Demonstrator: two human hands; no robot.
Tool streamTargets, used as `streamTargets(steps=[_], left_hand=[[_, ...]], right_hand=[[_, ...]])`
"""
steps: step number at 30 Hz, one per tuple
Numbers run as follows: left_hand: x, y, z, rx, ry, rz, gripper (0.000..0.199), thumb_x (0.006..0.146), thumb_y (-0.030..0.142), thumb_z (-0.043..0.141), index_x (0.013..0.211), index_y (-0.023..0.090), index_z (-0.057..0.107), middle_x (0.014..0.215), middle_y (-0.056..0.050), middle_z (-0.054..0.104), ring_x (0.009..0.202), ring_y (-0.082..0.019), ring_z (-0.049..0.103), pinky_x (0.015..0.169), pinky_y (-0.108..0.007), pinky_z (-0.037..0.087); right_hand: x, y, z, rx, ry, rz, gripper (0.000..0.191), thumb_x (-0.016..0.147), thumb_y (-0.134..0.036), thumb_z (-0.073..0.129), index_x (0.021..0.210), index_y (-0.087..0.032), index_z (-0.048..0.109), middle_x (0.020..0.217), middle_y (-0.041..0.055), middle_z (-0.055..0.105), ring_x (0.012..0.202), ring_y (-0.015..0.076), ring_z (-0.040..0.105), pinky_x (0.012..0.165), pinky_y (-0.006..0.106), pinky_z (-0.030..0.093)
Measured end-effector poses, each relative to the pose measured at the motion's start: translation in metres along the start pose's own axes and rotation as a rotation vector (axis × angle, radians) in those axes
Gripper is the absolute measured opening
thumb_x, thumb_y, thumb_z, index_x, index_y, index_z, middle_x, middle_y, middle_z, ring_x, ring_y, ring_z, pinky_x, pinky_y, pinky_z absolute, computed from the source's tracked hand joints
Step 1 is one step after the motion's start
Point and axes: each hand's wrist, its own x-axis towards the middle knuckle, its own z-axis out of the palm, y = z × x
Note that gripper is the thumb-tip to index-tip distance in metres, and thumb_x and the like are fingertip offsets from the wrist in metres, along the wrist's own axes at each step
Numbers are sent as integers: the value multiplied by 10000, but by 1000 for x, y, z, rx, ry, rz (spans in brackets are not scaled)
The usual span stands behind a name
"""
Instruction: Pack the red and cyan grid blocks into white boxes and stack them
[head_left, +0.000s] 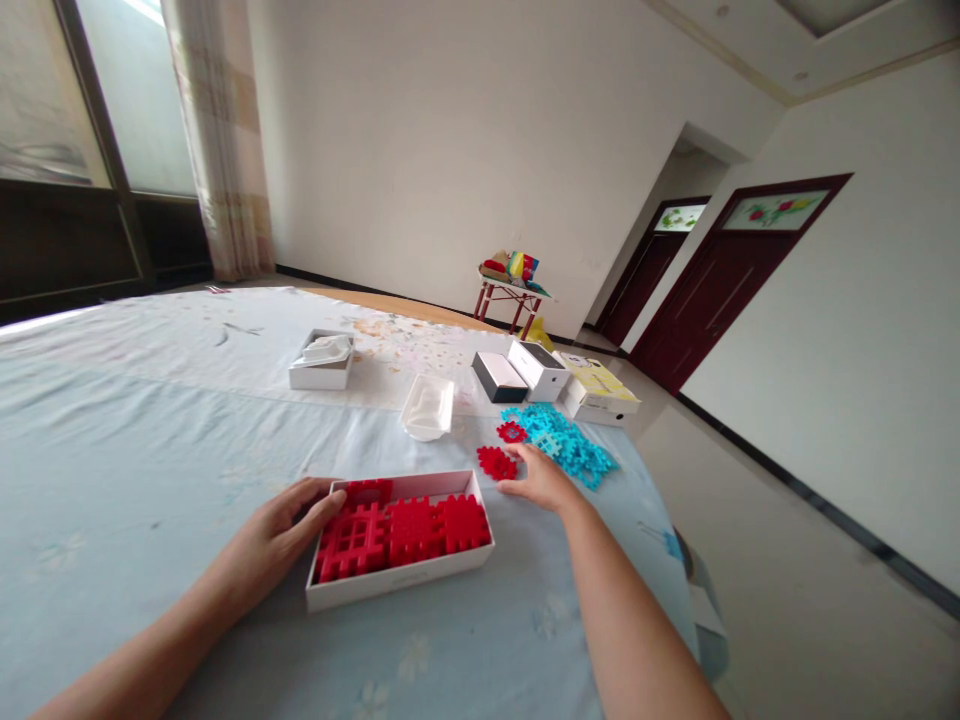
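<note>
Right hand [546,482], right of the centre in the head view, is half open around a loose red piece [495,463]; I cannot tell if it has firm hold. Left hand [283,528] lies lightly curled at the left end of the white box [405,580], lower centre, where red pieces [412,530] lie. It seems a pick-up moment; gripping needs closing fingertips around the edge.

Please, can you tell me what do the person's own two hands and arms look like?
The left hand and the right hand are bare, with no glove or ring visible. Both forearms are uncovered too: no sleeve, watch or bracelet shows.
</note>
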Motion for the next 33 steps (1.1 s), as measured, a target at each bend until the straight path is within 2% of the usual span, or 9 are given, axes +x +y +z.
streamTargets(steps=[2, 6, 8, 15, 20, 25, 29, 33], left_hand=[[0, 0, 0, 4, -3, 1, 391, 793, 533, 418, 961, 212, 566, 896, 0, 632, 869, -175, 575, 763, -200, 415], [1, 0, -1, 7, 0, 11, 389, 790, 535, 421, 946, 211, 567, 899, -5, 631, 873, -180, 576, 766, -209, 418], [1, 1, -1, 9, 0, 20, 384, 786, 537, 423, 917, 209, 572, 884, -8, 634, 858, -184, 579, 754, -214, 425], [-2, 4, -1, 10, 27, 35, 408, 785, 523, 431, 976, 202, 594, 895, -17, 649, 853, -188, 588, 760, -232, 437], [-2, 7, 0, -1, 28, 51, 417, 788, 521, 423, 959, 191, 612, 885, -29, 655, 838, -193, 592, 744, -242, 446], [-3, 7, -1, -8, 24, 50, 405, 793, 519, 418, 943, 193, 605, 890, -30, 642, 849, -190, 582, 757, -246, 436], [-4, 6, -1, 2, 21, 55, 391, 799, 518, 408, 896, 192, 602, 886, -32, 632, 858, -192, 575, 764, -250, 427], [-4, 7, -1, -5, 8, 48, 389, 803, 514, 405, 924, 197, 594, 891, -25, 628, 858, -188, 573, 761, -247, 424]], right_hand=[[1, 0, 2, -16, 14, 13, 538, 617, -352, 697, 1101, -163, 559, 1096, 101, 578, 1001, 225, 546, 900, 358, 404], [3, -4, 3, -56, 175, 136, 573, 654, -461, 640, 1132, -163, 535, 1052, 101, 596, 933, 214, 576, 824, 328, 447], [6, -10, 5, -117, 208, 181, 604, 657, -524, 613, 1135, -164, 532, 1035, 104, 600, 942, 219, 575, 820, 324, 443], [18, -37, 16, -374, 80, 284, 665, 629, -615, 577, 1118, -166, 539, 1092, 150, 574, 989, 276, 564, 797, 352, 426], [23, -43, 18, -439, 34, 261, 574, 662, -499, 589, 1131, -175, 524, 1070, 131, 598, 981, 259, 570, 763, 312, 422], [20, -42, 16, -417, 77, 230, 482, 709, -395, 550, 1137, -177, 508, 1021, 95, 639, 934, 227, 594, 715, 273, 412], [17, -42, 8, -413, 58, 228, 308, 796, -374, 443, 1014, -203, 578, 912, 67, 671, 850, 197, 615, 659, 248, 393], [16, -43, 3, -512, 73, 240, 325, 854, -311, 315, 871, -189, 616, 855, 91, 672, 815, 209, 610, 662, 272, 383]])
